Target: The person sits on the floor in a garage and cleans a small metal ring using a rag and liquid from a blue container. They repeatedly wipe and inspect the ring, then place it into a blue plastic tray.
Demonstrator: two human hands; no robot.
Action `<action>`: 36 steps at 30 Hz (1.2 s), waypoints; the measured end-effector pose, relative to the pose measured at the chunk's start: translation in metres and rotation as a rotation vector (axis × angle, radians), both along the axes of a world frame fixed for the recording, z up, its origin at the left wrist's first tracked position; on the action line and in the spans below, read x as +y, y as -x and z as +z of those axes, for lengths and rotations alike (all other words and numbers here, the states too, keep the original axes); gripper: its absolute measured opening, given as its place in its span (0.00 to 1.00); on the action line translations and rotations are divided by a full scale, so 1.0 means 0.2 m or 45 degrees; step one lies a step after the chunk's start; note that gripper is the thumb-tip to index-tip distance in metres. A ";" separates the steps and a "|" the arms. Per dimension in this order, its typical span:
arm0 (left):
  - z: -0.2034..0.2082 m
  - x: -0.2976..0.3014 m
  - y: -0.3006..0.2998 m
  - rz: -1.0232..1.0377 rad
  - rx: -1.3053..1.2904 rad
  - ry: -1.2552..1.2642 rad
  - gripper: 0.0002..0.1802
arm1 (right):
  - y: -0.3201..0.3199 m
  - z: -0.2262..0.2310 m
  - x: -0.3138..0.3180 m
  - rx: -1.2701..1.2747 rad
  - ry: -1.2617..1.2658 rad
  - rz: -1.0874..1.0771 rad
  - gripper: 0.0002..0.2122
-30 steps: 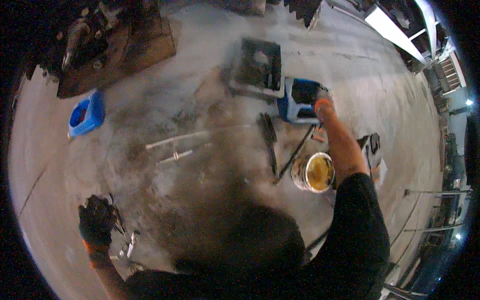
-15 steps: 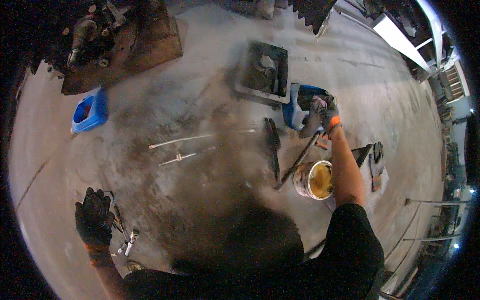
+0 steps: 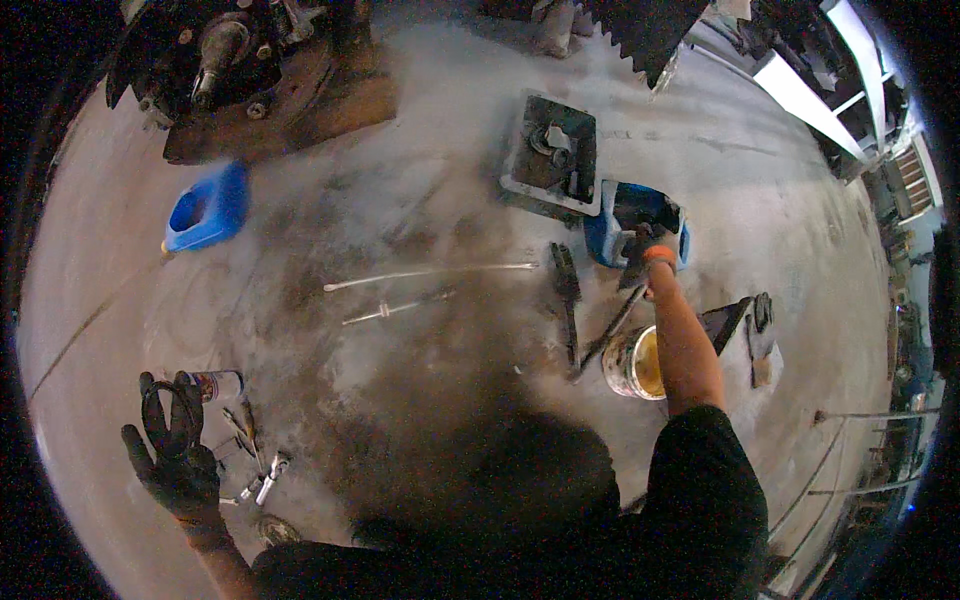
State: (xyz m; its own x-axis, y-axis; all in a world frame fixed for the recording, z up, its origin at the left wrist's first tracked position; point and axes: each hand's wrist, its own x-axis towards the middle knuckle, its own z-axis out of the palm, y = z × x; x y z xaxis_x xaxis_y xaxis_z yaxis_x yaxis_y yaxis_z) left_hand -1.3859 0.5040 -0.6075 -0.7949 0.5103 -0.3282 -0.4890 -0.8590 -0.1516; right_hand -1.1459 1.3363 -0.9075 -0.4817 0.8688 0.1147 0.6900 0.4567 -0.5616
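Observation:
My left hand (image 3: 178,468), in a black glove, holds a thin black ring (image 3: 147,418) upright, its fingers partly spread around it. Beside it lies a spray can (image 3: 218,385) on its side, with a ratchet (image 3: 270,480) and other hand tools nearer me. My right hand (image 3: 655,243), gloved with an orange cuff, reaches into a blue cut-open jug (image 3: 598,232). Its fingers are hidden there, so what they hold does not show. A dark grey flap-like thing (image 3: 633,270) shows just below that hand; its kind is unclear.
A grey bin (image 3: 518,185) with metal parts stands beyond the jug. A bucket of yellow grease (image 3: 625,362), a brush (image 3: 568,285) and spare gloves (image 3: 760,340) lie nearer. Another cut blue jug (image 3: 225,210) and a greasy hub assembly (image 3: 250,70) are at left.
My left hand has turned and spread, and the black ring now shows in it. My right hand has gone deeper into the blue jug. The whole view has shifted slightly.

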 end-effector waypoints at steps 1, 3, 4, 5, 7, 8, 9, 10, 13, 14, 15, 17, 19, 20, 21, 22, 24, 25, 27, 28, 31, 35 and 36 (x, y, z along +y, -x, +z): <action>0.05 -0.10 -0.05 -0.017 0.047 0.007 0.41 | 0.19 0.02 -0.17 -0.173 0.066 -0.037 0.22; 0.09 -0.15 -0.08 -0.090 0.143 0.064 0.39 | 0.33 0.12 -0.34 -0.350 0.105 -0.068 0.22; 0.09 -0.14 -0.07 -0.132 0.198 0.132 0.37 | 0.32 0.15 -0.36 -0.402 0.112 -0.083 0.22; 0.08 -0.13 -0.06 -0.210 0.380 0.245 0.35 | 0.32 0.19 -0.38 -0.443 0.120 -0.085 0.22; 0.07 -0.12 -0.05 -0.358 0.885 0.515 0.32 | 0.32 0.23 -0.44 -0.487 0.122 -0.073 0.22; 0.05 -0.12 -0.04 -0.384 0.985 0.547 0.30 | 0.32 0.26 -0.45 -0.499 0.118 -0.063 0.22; 0.03 -0.13 -0.04 -0.406 1.087 0.579 0.29 | 0.32 0.28 -0.46 -0.500 0.122 -0.048 0.22; 0.02 -0.17 -0.04 -0.393 0.957 0.502 0.28 | 0.31 0.32 -0.48 -0.495 0.136 -0.029 0.22; 0.04 -0.12 -0.09 -0.185 0.782 0.628 0.34 | 0.30 0.39 -0.54 -0.416 0.215 0.109 0.21; 0.05 -0.08 -0.11 -0.088 0.753 0.724 0.38 | 0.31 0.41 -0.58 -0.392 0.250 0.156 0.21; 0.03 -0.08 -0.10 -0.047 0.762 0.774 0.38 | 0.32 0.43 -0.62 -0.351 0.274 0.212 0.21; 0.02 -0.09 -0.10 -0.002 0.749 0.784 0.39 | 0.38 0.51 -0.72 -0.274 0.320 0.338 0.21; 0.06 -0.08 -0.09 -0.070 0.652 0.613 0.39 | 0.45 0.59 -0.86 -0.180 0.358 0.487 0.21; 0.08 -0.06 -0.10 -0.095 0.646 0.594 0.39 | 0.51 0.63 -0.95 -0.130 0.383 0.571 0.21; 0.11 -0.05 -0.11 -0.123 0.638 0.575 0.39 | 0.56 0.67 -1.06 -0.087 0.413 0.664 0.21; 0.11 -0.02 -0.14 -0.108 0.694 0.661 0.39 | 0.63 0.72 -1.18 -0.038 0.444 0.768 0.21; 0.13 0.01 -0.16 -0.188 0.904 0.714 0.37 | 0.78 0.83 -1.44 0.053 0.506 0.997 0.20; 0.13 0.03 -0.15 -0.285 1.057 0.678 0.35 | 0.86 0.90 -1.58 0.093 0.536 1.121 0.20; 0.10 0.02 -0.17 -0.407 1.031 0.671 0.33 | 0.98 1.03 -1.86 0.166 0.582 1.372 0.20; 0.10 0.03 -0.18 -0.421 1.028 0.653 0.33 | 1.04 1.10 -2.01 0.199 0.599 1.512 0.20; 0.12 0.06 -0.23 -0.308 0.965 0.707 0.38 | 1.17 1.31 -2.45 0.329 0.583 1.920 0.20; 0.21 0.10 -0.35 -0.100 1.386 1.649 0.20 | 1.31 1.45 -2.82 0.473 0.211 2.229 0.19; 0.20 0.11 -0.37 -0.003 1.546 1.859 0.20 | 1.37 1.44 -2.87 0.527 -0.037 2.271 0.19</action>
State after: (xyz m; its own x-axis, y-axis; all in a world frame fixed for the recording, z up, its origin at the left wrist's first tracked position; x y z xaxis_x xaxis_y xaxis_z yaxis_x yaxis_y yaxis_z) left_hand -1.3120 0.5253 -0.5668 -0.8955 0.3903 0.2141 0.2409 0.0204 0.9703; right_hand -1.4192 0.7624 -0.6198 -0.6627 -0.5933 0.4570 -0.7387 0.4175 -0.5292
